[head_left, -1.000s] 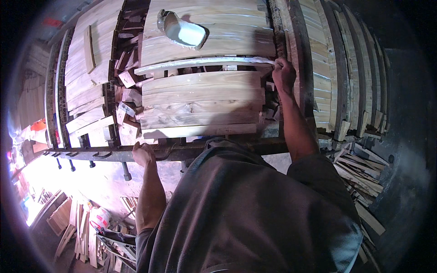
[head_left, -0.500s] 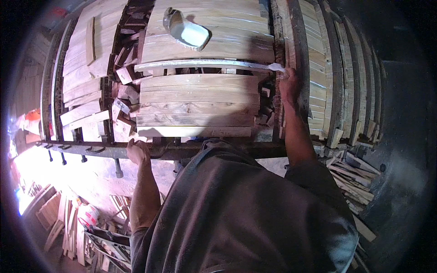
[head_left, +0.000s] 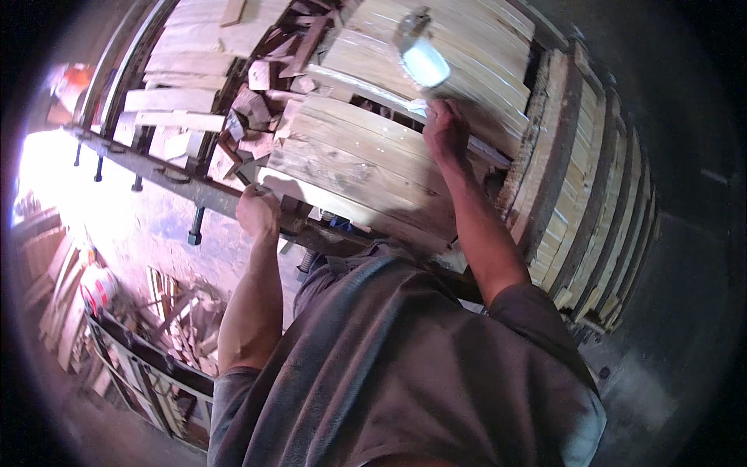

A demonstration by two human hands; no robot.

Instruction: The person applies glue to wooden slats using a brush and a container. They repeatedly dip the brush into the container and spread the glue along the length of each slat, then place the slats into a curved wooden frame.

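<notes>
A panel of glued wooden strips (head_left: 354, 159) lies on a dark metal clamp frame (head_left: 198, 194) in front of me. My left hand (head_left: 257, 210) is closed on the panel's near edge by the frame rail. My right hand (head_left: 443, 128) grips a long pale wooden strip (head_left: 366, 89) that runs along the panel's far edge. A second strip panel (head_left: 459, 47) lies beyond it, with a shiny metal tool (head_left: 420, 54) resting on top.
Small wood offcuts (head_left: 257, 93) are piled in a gap left of the panel, with more boards (head_left: 175, 101) further left. Racks of strip panels (head_left: 576, 194) curve away on the right. A crate of scrap wood (head_left: 171, 335) stands on the floor at lower left.
The view has tilted and swung, so the bench now slants. Both hands have kept their holds: the left at the panel's near edge, the right on the long strip.
</notes>
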